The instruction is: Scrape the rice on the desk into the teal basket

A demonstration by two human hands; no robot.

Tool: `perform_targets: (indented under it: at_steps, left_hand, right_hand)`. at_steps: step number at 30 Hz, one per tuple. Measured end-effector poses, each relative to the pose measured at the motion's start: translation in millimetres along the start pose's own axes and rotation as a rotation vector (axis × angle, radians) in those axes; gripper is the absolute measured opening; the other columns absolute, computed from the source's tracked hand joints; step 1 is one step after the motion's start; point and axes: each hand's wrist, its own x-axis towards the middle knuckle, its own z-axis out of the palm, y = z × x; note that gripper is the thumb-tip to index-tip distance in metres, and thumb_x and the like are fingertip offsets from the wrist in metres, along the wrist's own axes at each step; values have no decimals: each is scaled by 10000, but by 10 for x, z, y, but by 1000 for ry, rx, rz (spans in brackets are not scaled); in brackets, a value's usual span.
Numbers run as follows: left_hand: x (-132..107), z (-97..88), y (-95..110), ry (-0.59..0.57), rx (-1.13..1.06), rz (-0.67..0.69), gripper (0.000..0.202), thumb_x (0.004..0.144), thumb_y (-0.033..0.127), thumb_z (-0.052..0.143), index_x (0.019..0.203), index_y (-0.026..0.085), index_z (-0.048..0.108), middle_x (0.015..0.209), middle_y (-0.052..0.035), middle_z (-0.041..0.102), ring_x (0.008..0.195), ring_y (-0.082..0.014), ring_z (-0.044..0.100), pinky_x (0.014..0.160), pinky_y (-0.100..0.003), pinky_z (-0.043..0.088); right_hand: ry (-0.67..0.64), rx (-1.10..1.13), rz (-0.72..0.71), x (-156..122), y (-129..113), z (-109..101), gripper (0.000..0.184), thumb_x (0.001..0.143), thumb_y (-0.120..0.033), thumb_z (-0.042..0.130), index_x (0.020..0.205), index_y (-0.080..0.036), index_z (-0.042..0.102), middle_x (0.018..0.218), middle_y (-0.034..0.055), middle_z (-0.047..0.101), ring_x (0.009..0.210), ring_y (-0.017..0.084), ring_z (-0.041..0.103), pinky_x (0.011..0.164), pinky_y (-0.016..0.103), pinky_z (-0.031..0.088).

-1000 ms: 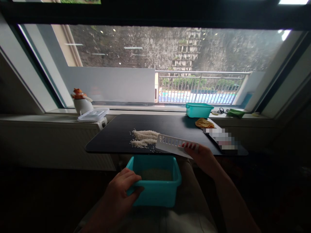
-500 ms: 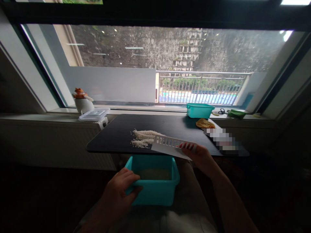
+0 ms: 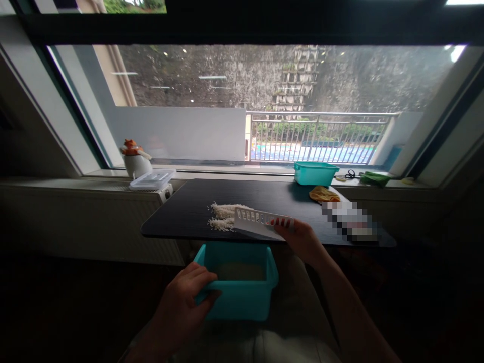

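Observation:
My left hand (image 3: pixel 186 297) grips the near left corner of a teal plastic bin (image 3: pixel 238 297) held on my lap under the front edge of a black tabletop (image 3: pixel 189 217); pale grains lie in the bin. My right hand (image 3: pixel 298 238) holds a white slotted plastic lid (image 3: pixel 257 222) on edge on the tabletop, its far end touching a heap of white rice grains (image 3: pixel 223 216).
A second teal bin (image 3: pixel 315 173) and an orange-yellow cloth (image 3: pixel 320 193) sit at the back right of the tabletop. On the sill are a clear lidded box (image 3: pixel 152 179), a white and orange figurine (image 3: pixel 133 159), scissors (image 3: pixel 350 175) and a green item (image 3: pixel 375 178).
My right hand has slid the white lid leftwards along the tabletop up against the rice heap. My left hand keeps its grip on the bin.

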Motion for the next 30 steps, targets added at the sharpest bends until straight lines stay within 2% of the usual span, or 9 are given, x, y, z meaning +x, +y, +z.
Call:
perform_targets:
  at_steps: [5, 10, 16, 22, 26, 30]
  left_hand:
    - [-20, -50, -46, 63, 28, 10, 80, 743, 250, 638, 791, 211, 689, 751, -15, 674, 753, -186, 644, 663, -269, 546]
    - [-75, -84, -147, 113, 51, 8, 103, 733, 299, 655, 794, 222, 690, 760, -5, 683, 746, -184, 657, 666, -260, 553]
    - [-154, -124, -261, 111, 100, -44, 145, 751, 333, 647, 837, 226, 694, 798, -17, 690, 805, -206, 660, 674, -270, 555]
    - [-215, -166, -314, 109, 122, -96, 134, 754, 332, 644, 838, 236, 684, 829, -14, 677, 822, -204, 652, 730, -283, 544]
    - [-210, -185, -297, 106, 103, -97, 112, 754, 307, 643, 830, 234, 681, 832, -15, 663, 798, -193, 647, 717, -277, 539]
    - [-194, -201, -275, 86, 90, -97, 112, 761, 293, 628, 825, 219, 683, 814, -21, 661, 790, -197, 642, 718, -291, 538]
  right_hand:
    - [-13, -28, -23, 114, 103, 113, 216, 785, -335, 614, 873, -156, 698, 725, 7, 677, 663, 163, 582, 628, 283, 461]
    - [-99, 7, -17, 120, 75, 169, 244, 782, -360, 618, 900, -164, 703, 769, 19, 691, 707, 179, 603, 661, 293, 476]
    - [-33, 12, -2, 94, 85, 151, 245, 773, -367, 629, 885, -161, 698, 790, 29, 697, 728, 190, 611, 685, 313, 483]
    - [-170, 13, 8, 11, -7, 231, 240, 797, -364, 611, 916, -179, 706, 839, 32, 707, 784, 212, 624, 720, 327, 486]
    - [-83, 37, -15, 92, -19, 272, 214, 791, -342, 618, 898, -176, 700, 821, 24, 698, 765, 192, 617, 719, 312, 484]
    - [-94, 59, -41, 197, 41, 325, 209, 794, -341, 616, 873, -163, 693, 820, 31, 695, 754, 185, 608, 720, 317, 482]
